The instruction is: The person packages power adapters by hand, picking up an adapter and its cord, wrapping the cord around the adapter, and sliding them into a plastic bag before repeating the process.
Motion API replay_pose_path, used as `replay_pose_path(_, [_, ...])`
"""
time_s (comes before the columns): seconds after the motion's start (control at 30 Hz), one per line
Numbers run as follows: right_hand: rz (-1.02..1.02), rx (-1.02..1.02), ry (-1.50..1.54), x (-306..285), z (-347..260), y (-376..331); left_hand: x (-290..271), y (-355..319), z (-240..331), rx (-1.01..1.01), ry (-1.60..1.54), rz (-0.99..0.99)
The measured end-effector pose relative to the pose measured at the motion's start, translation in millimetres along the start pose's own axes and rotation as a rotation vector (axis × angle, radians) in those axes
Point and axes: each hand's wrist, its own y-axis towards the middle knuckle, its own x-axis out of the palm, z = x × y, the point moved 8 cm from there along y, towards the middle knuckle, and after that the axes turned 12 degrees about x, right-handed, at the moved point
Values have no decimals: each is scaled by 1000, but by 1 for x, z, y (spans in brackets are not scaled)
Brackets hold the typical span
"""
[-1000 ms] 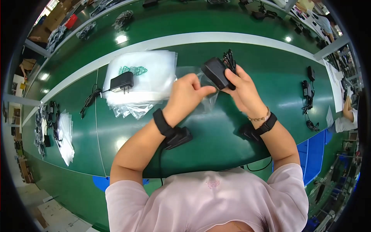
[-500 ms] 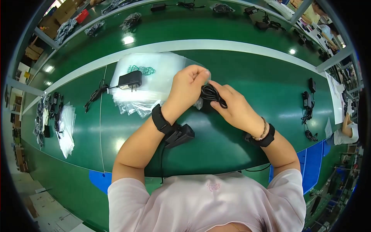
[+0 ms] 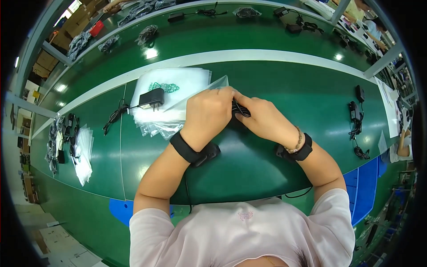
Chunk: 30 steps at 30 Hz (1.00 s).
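In front of me, my left hand is closed on a clear plastic bag, whose free part sticks out beyond the knuckles. My right hand grips a coiled black cable; its fingertips meet the left hand's. My fingers hide the bag's mouth and part of the coil, so I cannot tell how far the cable is inside. Left of my hands lies a stack of clear plastic bags. A black power adapter with two prongs rests on that stack, its bundled cord trailing left.
At the far left, bagged cables lie beside a pile of flat plastic bags. Black adapters with cords lie at the right. A pale ledge runs across the back. Blue bins stand below the table's right edge.
My hands have come together, and the right hand's coil is now more covered by fingers. The bag's free part now stands up over the left hand. The view has shifted slightly.
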Motion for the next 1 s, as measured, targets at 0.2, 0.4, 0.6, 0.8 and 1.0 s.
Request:
replay_pose_path(0.2, [-101,123,359,6,18,16,3,-1,13,30,26,4])
replay_pose_path(0.4, [-198,485,1102,4,28,11,-14,-6,-5,-260,-295,31])
replay_pose_path(0.6, [-244,356,1385,-6,28,23,-12,-6,-2,-400,-617,-67])
replay_pose_path(0.8, [489,-317,502,-30,-23,2,-28,11,27,-48,-493,249])
replay_pose_path(1.0, [349,-334,471,-16,-14,14,-14,18,35,-46,-519,68])
